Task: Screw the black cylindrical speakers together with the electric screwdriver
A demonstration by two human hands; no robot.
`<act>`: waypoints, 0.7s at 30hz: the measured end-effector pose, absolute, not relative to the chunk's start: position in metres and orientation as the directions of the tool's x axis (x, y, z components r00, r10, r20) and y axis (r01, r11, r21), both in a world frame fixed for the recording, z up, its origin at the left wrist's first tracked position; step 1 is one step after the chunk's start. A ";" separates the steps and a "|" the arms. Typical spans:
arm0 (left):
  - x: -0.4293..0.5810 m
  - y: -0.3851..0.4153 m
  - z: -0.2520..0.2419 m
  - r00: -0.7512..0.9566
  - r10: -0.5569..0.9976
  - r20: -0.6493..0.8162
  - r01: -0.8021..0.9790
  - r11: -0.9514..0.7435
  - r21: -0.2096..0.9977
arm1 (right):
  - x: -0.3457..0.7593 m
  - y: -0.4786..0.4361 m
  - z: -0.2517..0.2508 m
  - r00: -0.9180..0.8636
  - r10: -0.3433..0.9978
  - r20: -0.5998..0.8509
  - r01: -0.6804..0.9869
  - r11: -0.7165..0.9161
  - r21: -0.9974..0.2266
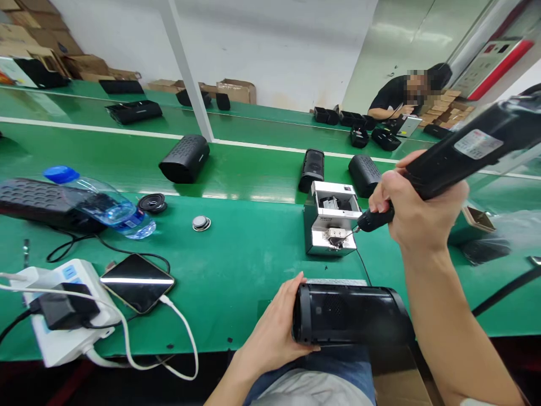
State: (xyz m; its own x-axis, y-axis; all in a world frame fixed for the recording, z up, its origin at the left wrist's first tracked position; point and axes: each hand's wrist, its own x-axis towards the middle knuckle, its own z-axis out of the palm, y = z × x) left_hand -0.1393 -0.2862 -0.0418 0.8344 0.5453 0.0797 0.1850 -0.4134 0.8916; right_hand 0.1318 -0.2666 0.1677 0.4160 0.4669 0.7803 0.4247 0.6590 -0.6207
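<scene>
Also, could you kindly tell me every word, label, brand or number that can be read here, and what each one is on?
No text is legible.
White label on the electric screwdriver: too small to read.
Print on the metal screw feeder: too blurred to read.
Label on the water bottle: too blurred to read.
Blue marks on the power strip: too small to read.

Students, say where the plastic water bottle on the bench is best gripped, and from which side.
Grip the bottle around its middle, coming from above and the near side. It lies on its side, apparently leaning on the black speaker, with its blue cap raised. Its round body is exposed on top, and the hands should clear the speaker below.
</scene>
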 end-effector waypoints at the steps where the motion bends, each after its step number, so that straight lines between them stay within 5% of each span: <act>1: -0.139 -0.286 -0.040 0.833 0.548 0.075 0.191 -0.413 0.890 | 0.134 -0.265 0.169 0.350 0.524 0.776 0.370 0.684 -0.629; 4: -0.140 -0.286 -0.037 0.836 0.544 0.080 0.189 -0.420 0.887 | 0.136 -0.259 0.170 0.240 0.608 0.757 0.308 0.692 -0.653; 11: -0.141 -0.285 -0.038 0.840 0.529 0.120 0.144 -0.430 0.891 | 0.118 -0.265 0.166 0.493 0.375 0.785 0.503 0.613 -0.609; 21: -0.140 -0.285 -0.039 0.836 0.509 0.205 0.067 -0.465 0.883 | 0.093 -0.304 0.181 0.555 0.443 0.704 0.376 0.622 -0.687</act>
State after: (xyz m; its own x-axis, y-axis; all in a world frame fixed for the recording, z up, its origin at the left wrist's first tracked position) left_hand -0.1401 -0.2848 -0.0393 0.8357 0.5093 0.2054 0.0666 -0.4653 0.8827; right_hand 0.0931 -0.3036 0.1808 0.5547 0.4430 0.7043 0.3759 0.6217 -0.6871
